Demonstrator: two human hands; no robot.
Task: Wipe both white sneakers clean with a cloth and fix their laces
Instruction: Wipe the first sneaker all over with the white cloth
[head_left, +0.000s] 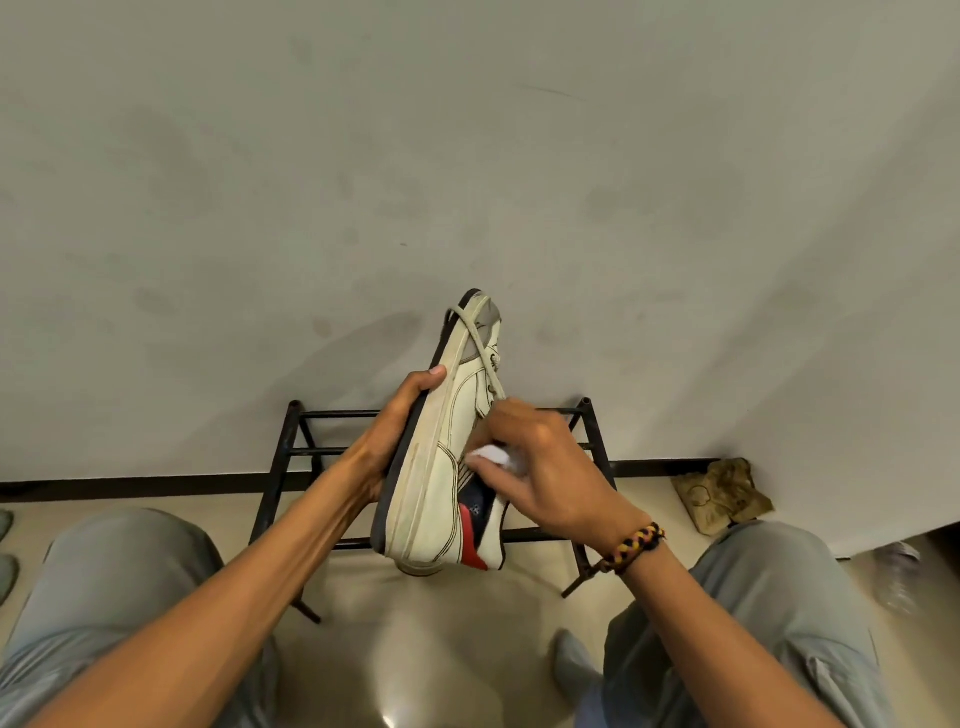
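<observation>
Frame centre: white sneaker (441, 457) held on edge, toe up, above black metal shoe rack (291, 452). Left hand (400, 426) clasps sole. Right hand (540, 467) pinches white cloth (491, 455) against upper. Risks: loose lace (475, 338) snagging under cloth; 1-handed sole grip slipping under wiping pressure. Only 1 sneaker visible.

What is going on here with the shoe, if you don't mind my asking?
A seated person is cleaning a white sneaker. The left hand holds it up by the sole, toe pointing away, above a black metal rack. The right hand presses a white cloth against its side. A lace hangs loose over the toe.
</observation>
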